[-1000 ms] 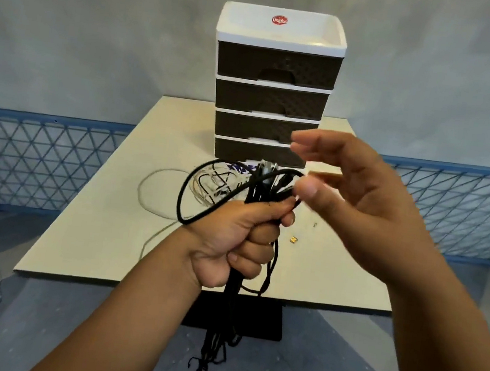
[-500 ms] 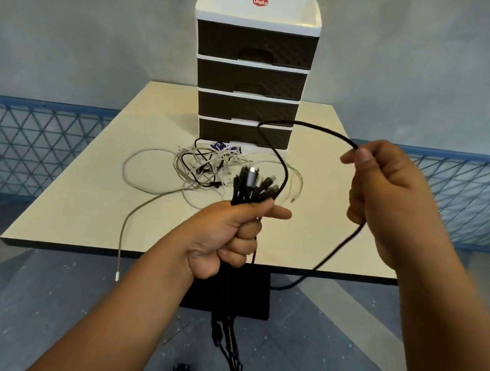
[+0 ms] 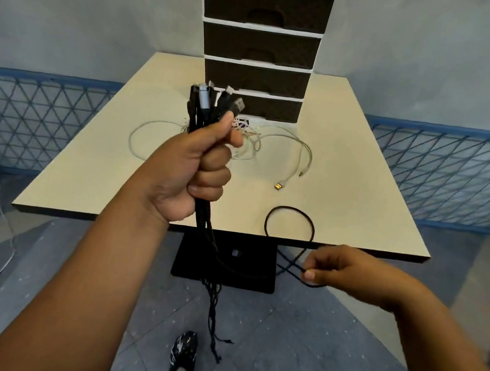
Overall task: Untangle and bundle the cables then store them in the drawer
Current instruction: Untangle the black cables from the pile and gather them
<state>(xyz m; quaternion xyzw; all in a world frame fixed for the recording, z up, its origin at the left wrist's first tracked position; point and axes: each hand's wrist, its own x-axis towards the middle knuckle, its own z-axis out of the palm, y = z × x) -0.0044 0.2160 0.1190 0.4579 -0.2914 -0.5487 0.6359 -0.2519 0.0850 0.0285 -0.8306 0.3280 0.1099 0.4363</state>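
Observation:
My left hand (image 3: pixel 196 166) grips a bunch of black cables (image 3: pixel 207 105) upright, plug ends sticking out above the fist and the tails hanging down past the table edge toward the floor. My right hand (image 3: pixel 347 270) is low, just below the table's front edge, pinching one black cable (image 3: pixel 291 222) that loops up onto the tabletop. A tangle of white cables (image 3: pixel 277 146) lies on the table in front of the drawer unit (image 3: pixel 260 47), whose dark drawers are all closed.
The cream table (image 3: pixel 364 170) stands on a black base (image 3: pixel 224 263). A blue mesh fence (image 3: pixel 457 176) runs behind it on both sides. A thin white wire (image 3: pixel 0 215) trails over the floor at the left. A shoe (image 3: pixel 182 354) shows at the bottom.
My right hand has dropped from chest height to below the table edge, pulling the single black cable down. The left hand has risen with the bunch. The view has moved closer to the table.

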